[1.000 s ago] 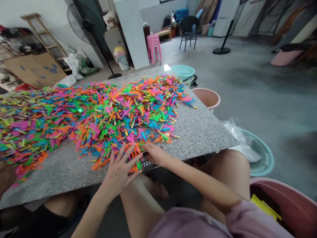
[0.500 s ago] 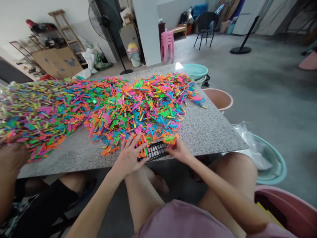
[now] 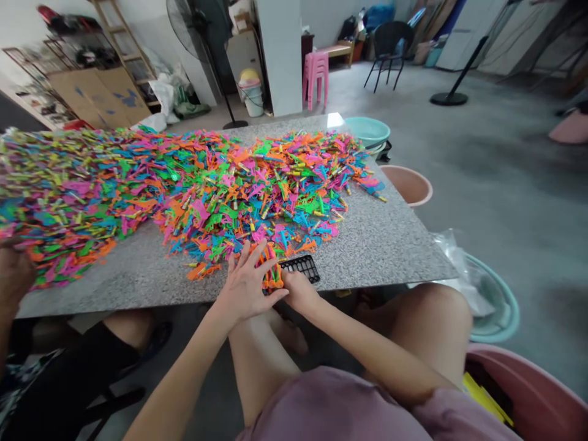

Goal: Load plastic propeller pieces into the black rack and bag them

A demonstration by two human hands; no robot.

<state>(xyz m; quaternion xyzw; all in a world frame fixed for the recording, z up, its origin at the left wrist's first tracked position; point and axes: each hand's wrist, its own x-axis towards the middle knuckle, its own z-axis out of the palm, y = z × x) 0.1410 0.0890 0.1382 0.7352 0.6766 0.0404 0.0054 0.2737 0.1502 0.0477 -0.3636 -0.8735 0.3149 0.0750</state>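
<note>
Pink tub (image 3: 542,386): close by my right leg, with flat yellow things (image 3: 487,398) inside.
Left hand (image 3: 248,285): fingers spread apart, laid over the row of plastic pieces (image 3: 275,279), thumb held away; it hides part of the row.
Right hand (image 3: 299,293): fingers curled together against the row's right end; my fingertips are hidden, so I cannot tell whether they pinch a piece.
Black grid tray (image 3: 307,267): at the near edge of the speckled table (image 3: 390,245), its bare right end just beyond my right hand, the orange, pink and green row at its left.
Co-worker's hand (image 3: 16,272): off to my left, at the pile's near edge.
Teal tub (image 3: 509,303): on the floor beyond my right knee, clear plastic (image 3: 454,266) in it.
Pile (image 3: 239,196): loose, many-coloured pieces heaped just past my fingers and along the table to the left.
Peach basin (image 3: 407,184): beside the table's right edge.
Teal basin (image 3: 367,130): near the far corner.
Back of room: bucket (image 3: 252,98), pink stools (image 3: 316,70), black chair (image 3: 390,43).
</note>
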